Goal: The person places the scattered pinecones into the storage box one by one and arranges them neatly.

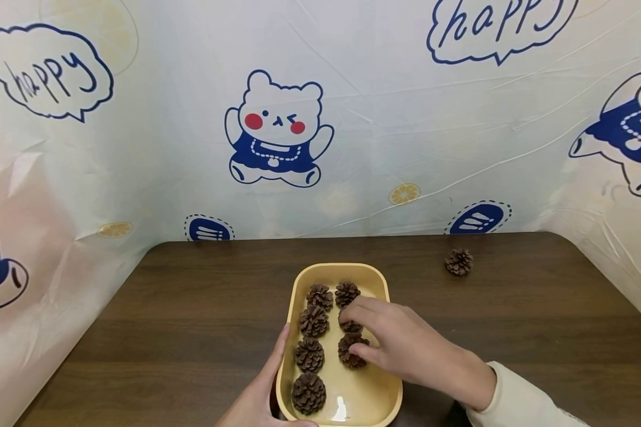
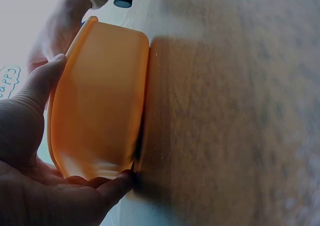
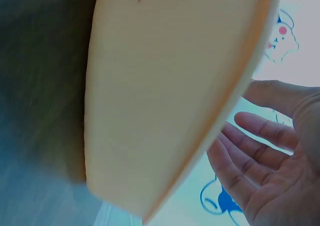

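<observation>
A pale yellow rectangular tray (image 1: 360, 270) stands on the table and holds several brown pine cones in two rows. The left hand (image 1: 258, 382) grips the tray's left side and near end. In the left wrist view its thumb (image 2: 47, 76) lies at the rim, its fingers around the end wall. My right hand (image 1: 392, 341) reaches over the right rim, fingers loosely spread. Its fingers overlap one pine cone (image 1: 350, 323), and the thumb overlaps the nearest pine cone (image 1: 350, 356) of the right row. The tray wall hides some right fingertips in the right wrist view.
One more pine cone (image 1: 459, 262) lies on the dark wooden table (image 1: 192, 314), toward the far right. A white printed sheet (image 1: 373, 118) with bears and lettering rises behind the table and along both sides.
</observation>
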